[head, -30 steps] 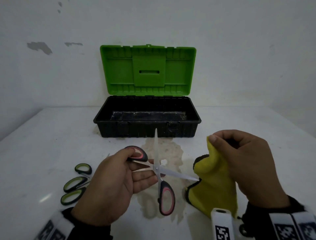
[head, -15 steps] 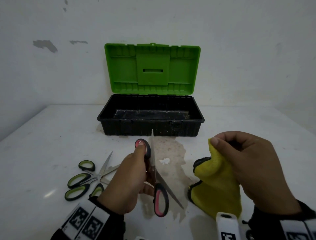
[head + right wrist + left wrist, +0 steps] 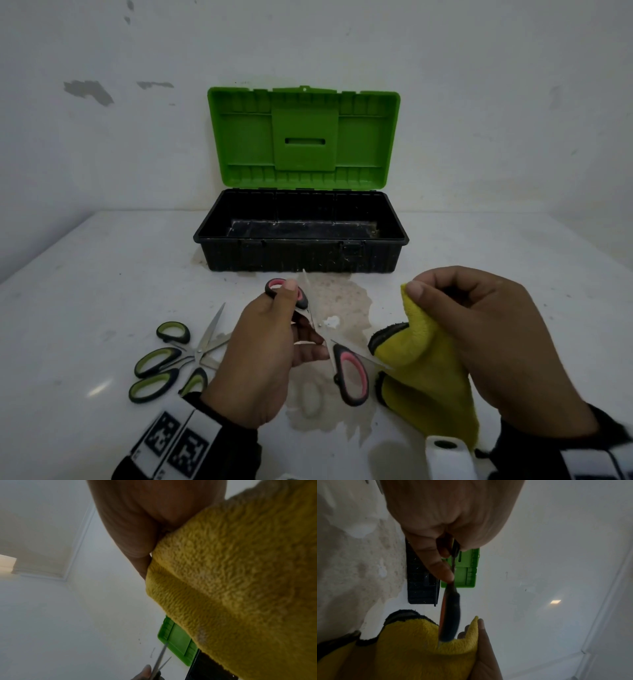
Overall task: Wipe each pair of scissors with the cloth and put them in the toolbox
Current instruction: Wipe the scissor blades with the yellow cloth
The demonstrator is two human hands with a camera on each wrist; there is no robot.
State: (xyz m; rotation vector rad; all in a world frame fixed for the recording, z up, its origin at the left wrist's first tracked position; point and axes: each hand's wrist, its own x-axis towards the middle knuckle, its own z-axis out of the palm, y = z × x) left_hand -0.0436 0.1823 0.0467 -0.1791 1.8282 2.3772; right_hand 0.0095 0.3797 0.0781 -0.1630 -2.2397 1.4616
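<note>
Sharp scissors, soft cloth

Our left hand (image 3: 270,346) grips the pink scissors (image 3: 329,339) by a handle — blades look pointy; our right hand (image 3: 493,346) pinches the floppy cloth (image 3: 424,377).

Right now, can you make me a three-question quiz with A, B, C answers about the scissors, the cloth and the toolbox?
1. Where do the green-handled scissors lie?
A. inside the toolbox
B. on the table, left of the left hand
C. on the cloth

2. What colour is the cloth?
A. yellow
B. blue
C. white

3. How is the toolbox lid?
A. shut
B. taken off
C. open, standing upright

Answers:
1. B, since both green-handled pairs rest on the white table beside the left hand, which holds the pink-handled scissors.
2. A, since the cloth gripped by the right hand is yellow with a dark edge.
3. C, since the green lid stands up behind the black box.
</note>
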